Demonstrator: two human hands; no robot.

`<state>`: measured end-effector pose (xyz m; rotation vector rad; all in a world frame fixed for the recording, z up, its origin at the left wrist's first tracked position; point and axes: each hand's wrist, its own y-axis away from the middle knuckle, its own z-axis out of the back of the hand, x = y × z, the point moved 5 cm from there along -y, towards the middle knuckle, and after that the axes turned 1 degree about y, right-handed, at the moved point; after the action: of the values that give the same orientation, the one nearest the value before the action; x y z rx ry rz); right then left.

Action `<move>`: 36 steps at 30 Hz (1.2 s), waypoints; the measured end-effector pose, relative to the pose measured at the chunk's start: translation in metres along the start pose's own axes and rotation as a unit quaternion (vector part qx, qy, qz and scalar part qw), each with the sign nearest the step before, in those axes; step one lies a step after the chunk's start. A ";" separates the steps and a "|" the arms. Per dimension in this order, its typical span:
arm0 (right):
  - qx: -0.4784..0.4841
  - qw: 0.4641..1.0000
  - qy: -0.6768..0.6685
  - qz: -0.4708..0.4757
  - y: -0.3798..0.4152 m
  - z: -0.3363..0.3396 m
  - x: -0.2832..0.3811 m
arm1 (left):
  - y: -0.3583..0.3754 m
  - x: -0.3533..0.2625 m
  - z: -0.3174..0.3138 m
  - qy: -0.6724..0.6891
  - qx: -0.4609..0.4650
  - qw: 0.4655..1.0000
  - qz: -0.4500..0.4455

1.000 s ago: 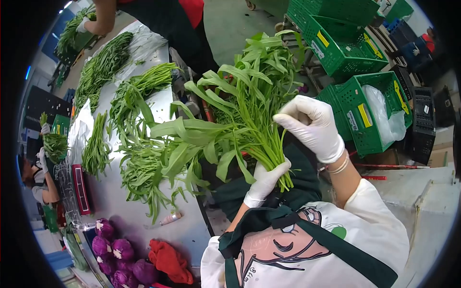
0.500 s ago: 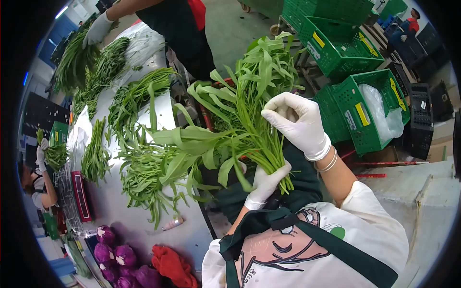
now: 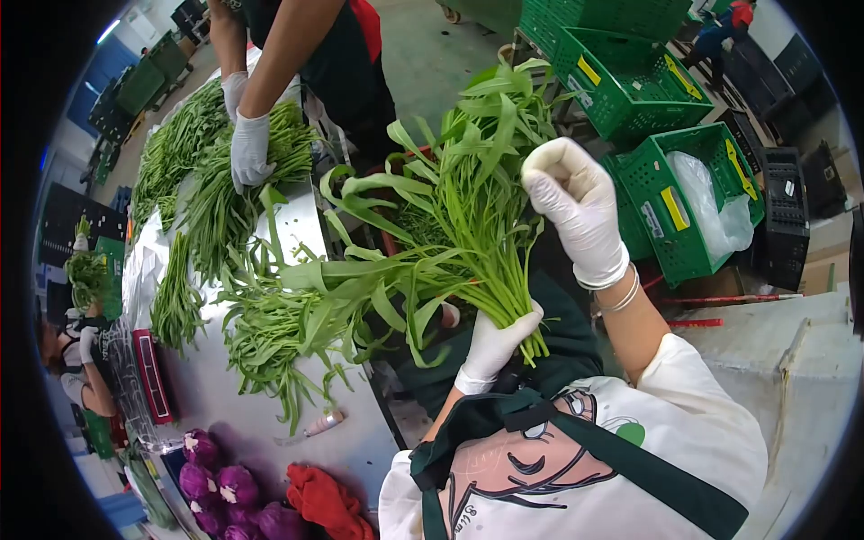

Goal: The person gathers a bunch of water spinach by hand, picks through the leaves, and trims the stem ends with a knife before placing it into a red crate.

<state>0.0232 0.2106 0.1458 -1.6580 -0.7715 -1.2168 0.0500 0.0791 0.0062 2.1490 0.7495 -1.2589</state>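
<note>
My left hand [image 3: 497, 349], in a white glove, is wrapped round the lower stems of a bunch of water spinach [image 3: 481, 243]. The leafy tops fan out away from me and to the left. My right hand [image 3: 580, 216], also gloved, is raised just right of the bunch and apart from it. Its fingers are curled in towards the thumb; whatever they hold, if anything, is hidden. On the metal table [image 3: 225, 396] left of the bunch lies a loose pile of the same greens [image 3: 270, 346]. A small knife with a wrapped handle [image 3: 324, 422] lies near the table's edge.
Purple cabbages [image 3: 238, 486] and a red cloth [image 3: 326, 499] are at the near left. A red-framed scale display [image 3: 153, 376] stands beyond. Across the table, a co-worker's gloved hands [image 3: 250, 148] press on more greens. Green crates [image 3: 693, 202] stand at the right, one with clear plastic.
My right hand has moved up and right, away from the stems. My left hand keeps its hold. The co-worker's hands have come down onto the greens on the table.
</note>
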 end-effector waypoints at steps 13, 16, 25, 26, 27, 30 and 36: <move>0.410 0.856 -0.037 -0.313 0.079 0.031 -0.104 | 0.003 -0.001 -0.001 0.160 0.051 0.985 0.042; 0.381 0.832 -0.213 -0.342 0.099 0.005 -0.117 | 0.003 0.004 -0.014 0.291 0.148 0.944 0.040; 0.258 0.821 -0.146 -0.488 0.075 -0.003 -0.107 | -0.019 0.048 -0.015 0.353 0.259 0.889 0.132; 0.238 0.866 -0.082 -0.432 0.062 0.001 -0.111 | -0.025 0.054 -0.013 0.335 0.250 0.893 0.169; 0.189 0.903 -0.074 -0.378 0.049 0.006 -0.114 | -0.030 0.076 -0.002 0.292 0.258 0.898 0.205; 0.143 0.950 0.029 -0.277 0.005 0.024 -0.093 | -0.046 0.079 0.009 0.217 0.293 0.922 0.127; 0.352 0.625 0.693 0.071 -0.042 0.037 -0.080 | -0.077 0.050 0.120 0.219 -0.085 0.970 -0.064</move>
<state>-0.0246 0.2633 0.0790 0.1301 -0.0133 -1.3688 -0.0546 0.0609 -0.1016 2.2865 1.1486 -0.7452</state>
